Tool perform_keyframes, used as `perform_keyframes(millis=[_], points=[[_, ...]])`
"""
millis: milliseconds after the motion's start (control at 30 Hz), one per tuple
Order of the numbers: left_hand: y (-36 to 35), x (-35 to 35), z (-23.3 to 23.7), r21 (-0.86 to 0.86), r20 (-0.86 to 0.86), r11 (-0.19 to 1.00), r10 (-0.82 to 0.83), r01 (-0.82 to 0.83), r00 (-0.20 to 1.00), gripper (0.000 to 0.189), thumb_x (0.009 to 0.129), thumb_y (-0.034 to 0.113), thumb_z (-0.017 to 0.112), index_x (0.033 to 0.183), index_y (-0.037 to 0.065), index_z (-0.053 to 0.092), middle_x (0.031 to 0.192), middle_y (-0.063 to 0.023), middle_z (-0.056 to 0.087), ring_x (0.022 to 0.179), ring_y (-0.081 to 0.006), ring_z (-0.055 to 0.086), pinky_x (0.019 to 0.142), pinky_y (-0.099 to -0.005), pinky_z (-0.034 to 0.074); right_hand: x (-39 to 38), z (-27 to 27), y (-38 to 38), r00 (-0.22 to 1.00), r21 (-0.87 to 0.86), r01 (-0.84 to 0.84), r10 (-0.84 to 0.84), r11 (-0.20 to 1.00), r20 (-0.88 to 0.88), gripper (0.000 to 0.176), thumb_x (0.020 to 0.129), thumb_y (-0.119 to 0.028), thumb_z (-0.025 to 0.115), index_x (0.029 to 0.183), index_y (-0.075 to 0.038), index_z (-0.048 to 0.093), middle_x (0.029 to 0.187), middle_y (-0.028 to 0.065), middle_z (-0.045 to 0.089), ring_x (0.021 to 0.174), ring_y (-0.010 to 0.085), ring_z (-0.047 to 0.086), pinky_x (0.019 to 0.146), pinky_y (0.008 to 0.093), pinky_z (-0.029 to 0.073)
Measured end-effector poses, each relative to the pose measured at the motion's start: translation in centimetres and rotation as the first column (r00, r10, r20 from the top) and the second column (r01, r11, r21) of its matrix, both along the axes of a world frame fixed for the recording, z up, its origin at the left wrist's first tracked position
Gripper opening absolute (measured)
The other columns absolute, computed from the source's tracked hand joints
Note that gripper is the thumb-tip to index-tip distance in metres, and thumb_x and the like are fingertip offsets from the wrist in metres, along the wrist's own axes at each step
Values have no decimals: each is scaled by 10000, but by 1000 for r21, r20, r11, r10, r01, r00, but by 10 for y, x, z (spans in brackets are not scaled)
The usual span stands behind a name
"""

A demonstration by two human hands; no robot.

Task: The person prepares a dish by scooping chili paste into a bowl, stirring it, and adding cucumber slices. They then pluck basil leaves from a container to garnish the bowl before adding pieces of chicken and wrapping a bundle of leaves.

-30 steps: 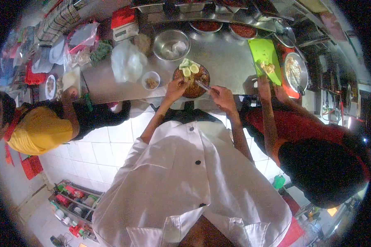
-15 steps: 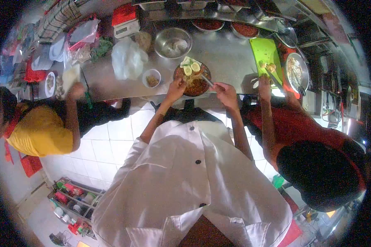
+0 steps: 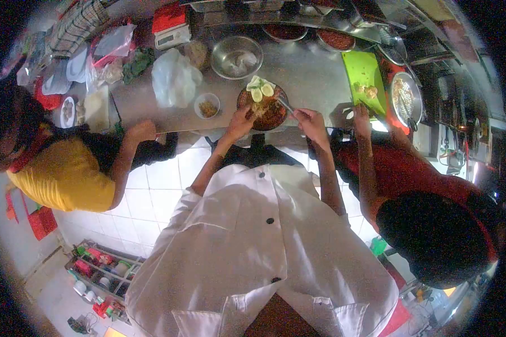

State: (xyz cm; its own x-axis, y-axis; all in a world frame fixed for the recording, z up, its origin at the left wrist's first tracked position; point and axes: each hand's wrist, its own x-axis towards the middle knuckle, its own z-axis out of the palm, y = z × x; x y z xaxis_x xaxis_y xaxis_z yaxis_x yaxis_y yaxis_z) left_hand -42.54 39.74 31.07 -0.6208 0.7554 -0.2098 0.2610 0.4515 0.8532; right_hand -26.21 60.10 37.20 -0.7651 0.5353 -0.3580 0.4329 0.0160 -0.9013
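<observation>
In front of me on the steel counter is a round dish [image 3: 276, 119] of reddish-brown food. Egg halves [image 3: 262, 91] with white and green pieces lie at its far side. My left hand [image 3: 240, 123] is at the dish's near left edge, fingers closed beside some pale shredded food [image 3: 258, 109]; what they grip is too small to make out. My right hand [image 3: 312, 124] is closed around the handle of a metal utensil [image 3: 285, 105], whose tip reaches into the dish. The utensil's working end is not clear enough to name.
A small white bowl [image 3: 215, 99], a plastic bag [image 3: 174, 78], a steel bowl [image 3: 216, 64] and a scale [image 3: 172, 38] stand left. On the right, a co-worker's hand [image 3: 361, 121] is by a green cutting board [image 3: 357, 66]. A co-worker in yellow [image 3: 64, 177] stands left.
The left co-worker's hand has moved right along the counter edge. My right hand and the utensil have shifted slightly; my left hand stays by the dish.
</observation>
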Motion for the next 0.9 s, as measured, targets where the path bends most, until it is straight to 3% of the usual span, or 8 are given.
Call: perform_keyframes(millis=[233,367,500,633,700,767,833,900], points=[[5,1,5,36,19,997,-68,67,997,474,931,390,610,1251,42,576,1189,-211,635,1116,-366,607,957,-425,471,-7,9,3,931,-209,-240,285,948,227,340,933,-373,634,978,-52,737,764,-1,697,552,61,509,495,236,426],[3,1,-25,90,-80,993,-64,71,995,480,926,417,610,1244,59,584,1180,-207,640,1090,-367,615,948,-441,471,-10,6,-7,981,-268,-108,146,957,129,351,942,-392,622,958,-63,742,714,-9,672,540,60,490,487,237,412],[-3,6,-25,-59,-222,998,19,-33,975,541,919,473,601,1237,36,593,1172,-221,642,1080,-363,621,944,-440,475,-6,-12,3,997,-97,-51,57,994,57,325,932,-365,633,933,-60,743,698,4,679,529,71,483,505,256,425],[-3,2,-2,-149,-80,988,21,-32,997,622,896,539,601,1217,6,604,1116,-232,660,1035,-359,640,916,-433,487,-11,1,8,982,141,-155,137,978,127,284,897,-328,654,947,-62,739,702,60,697,570,161,599,594,318,494],[0,0,-7,-166,54,979,125,-114,991,486,892,364,635,1181,-26,602,1061,-284,656,1049,-427,618,909,-456,491,-10,-10,8,976,249,-215,200,944,84,287,887,-334,655,952,-68,738,740,90,704,642,225,642,647,354,512],[0,-4,-33,-111,-70,983,137,-144,988,475,890,365,639,1168,-20,608,1030,-287,661,1011,-431,632,882,-461,501,-10,-14,8,961,357,-270,272,894,46,290,877,-340,656,958,-74,738,778,120,711,714,289,686,700,391,529],[-2,-4,-39,-58,-191,984,153,-166,970,464,888,366,642,1154,-13,614,999,-290,665,972,-434,645,856,-467,510,-9,-9,-1,936,517,-339,228,786,268,308,868,-360,655,974,-82,737,889,153,716,851,354,684,785,441,528],[1,-3,-19,-89,-10,972,220,-220,976,411,886,350,653,1123,15,634,973,-268,679,949,-420,657,840,-461,517,-10,16,-11,937,540,-323,181,777,301,316,864,-368,654,972,-82,735,907,160,713,857,356,680,785,445,527]])
